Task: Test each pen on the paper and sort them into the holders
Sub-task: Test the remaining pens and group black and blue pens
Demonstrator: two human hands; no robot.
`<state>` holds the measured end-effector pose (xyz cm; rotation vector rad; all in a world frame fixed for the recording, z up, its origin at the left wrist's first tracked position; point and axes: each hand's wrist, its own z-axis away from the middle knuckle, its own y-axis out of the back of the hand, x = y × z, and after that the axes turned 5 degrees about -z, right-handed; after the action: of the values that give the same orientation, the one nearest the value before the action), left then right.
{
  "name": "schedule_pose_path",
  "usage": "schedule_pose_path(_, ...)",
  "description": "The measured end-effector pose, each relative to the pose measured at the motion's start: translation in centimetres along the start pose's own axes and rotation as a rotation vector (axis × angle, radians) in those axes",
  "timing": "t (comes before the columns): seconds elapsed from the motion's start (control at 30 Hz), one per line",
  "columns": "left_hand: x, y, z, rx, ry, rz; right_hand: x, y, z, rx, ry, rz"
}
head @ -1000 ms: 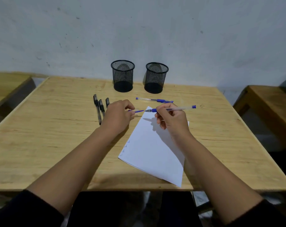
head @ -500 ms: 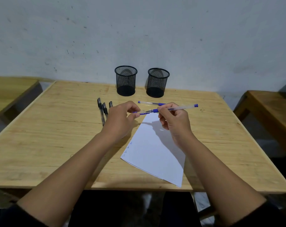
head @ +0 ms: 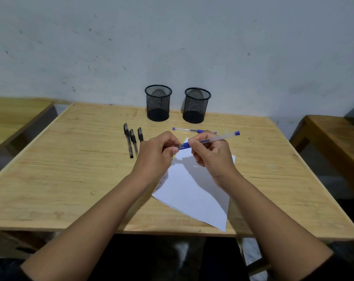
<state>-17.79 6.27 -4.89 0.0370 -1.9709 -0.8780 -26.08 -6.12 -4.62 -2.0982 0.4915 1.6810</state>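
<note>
The right hand (head: 212,157) has its fingers curled round the barrel of a blue pen (head: 210,139), holding it nearly level above the far corner of the paper (head: 194,191). The left hand (head: 157,155) pinches the pen's near, left end between thumb and forefinger, where the blue grip and what looks like the cap meet; whether the cap is fully seated cannot be told.

The likely slip here, as I judge it, is at that joint: a cap pushed on crooked could pop off and roll across the tabletop (head: 70,169), or the tip could smear ink on the left fingers. A pen dropped toward the far side could also land in the wrong holder, since the left holder (head: 157,103) and the right holder (head: 196,105) stand close beside each other and look alike.

The held pen has a clear, slim barrel with a blue end plug at its far right end and a blue grip section. A second blue pen (head: 190,130) lies flat just beyond the hands, near the holders. Three black pens (head: 132,141) lie side by side to the left, part hidden by the left hand. Faint marks show on the paper's left edge.
</note>
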Motion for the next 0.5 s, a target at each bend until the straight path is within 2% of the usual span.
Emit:
schedule_pose_path(0.13,0.0,0.2,-0.1,-0.038,0.016,0.028,-0.5,-0.1,-0.4,0.013,-0.004,0.015)
schedule_pose_path(0.3,-0.3,2.3,-1.9,-0.031,0.075,0.089,-1.2,0.8,-0.6,0.088,-0.029,-0.206)
schedule_pose_path(0.43,-0.9,3.7,-3.4,-0.028,0.133,0.361,-0.5,0.9,0.8,0.076,-0.067,-0.007)
schedule_pose_path(0.5,-0.8,3.5,-4.1,-0.028,0.126,0.412,0.1,0.4,1.5,0.045,-0.096,0.105)
